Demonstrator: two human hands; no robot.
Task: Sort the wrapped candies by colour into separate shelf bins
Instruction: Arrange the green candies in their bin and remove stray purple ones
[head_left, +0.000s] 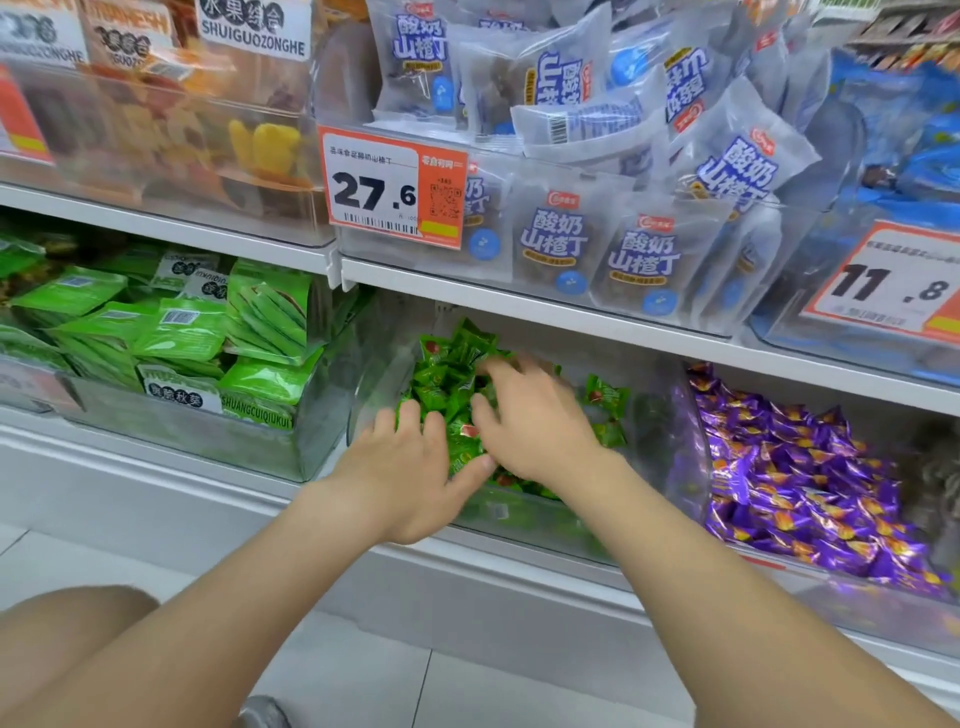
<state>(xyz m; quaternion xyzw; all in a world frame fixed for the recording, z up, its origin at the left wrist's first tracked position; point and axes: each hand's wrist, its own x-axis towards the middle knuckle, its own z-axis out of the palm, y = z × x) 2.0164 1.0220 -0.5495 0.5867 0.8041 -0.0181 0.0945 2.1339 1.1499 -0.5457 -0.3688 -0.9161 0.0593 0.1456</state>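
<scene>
Green candies (457, 364): middle bin (524, 519); purple candies (789, 467): toward shelf (498, 571) right end (no strays seen); sorting looks nearly done. Left hand (410, 467) grip wide on pile; right hand (535, 421) grip: cannot tell.

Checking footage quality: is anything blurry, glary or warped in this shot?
Head view: light is even, no hard shadows; shelf edge bows from the wide lens; top-left bins are soft; right hand over the candies is motion-smeared; price tag is sharp.
</scene>
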